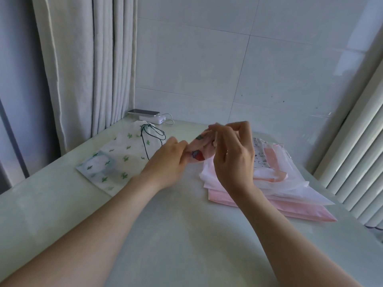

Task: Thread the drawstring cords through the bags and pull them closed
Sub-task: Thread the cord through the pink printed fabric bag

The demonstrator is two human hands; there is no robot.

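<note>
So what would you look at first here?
Both hands in the middle: the left hand and right hand hold a small pink printed bag. Left of them lies a white cactus-print bag with a dark cord; right, a pile of pink and white bags.

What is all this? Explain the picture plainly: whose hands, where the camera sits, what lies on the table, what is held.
No machine here: a person works with bare hands. The one picture comes from a head-worn camera looking forward and down. The left hand grips a pink printed bag, and the right hand pinches its top. On the table, left, lies a cactus-print bag with a dark cord. Right sits a pile of bags, pink and white. At the back, a phone rests on a white charger.
</note>
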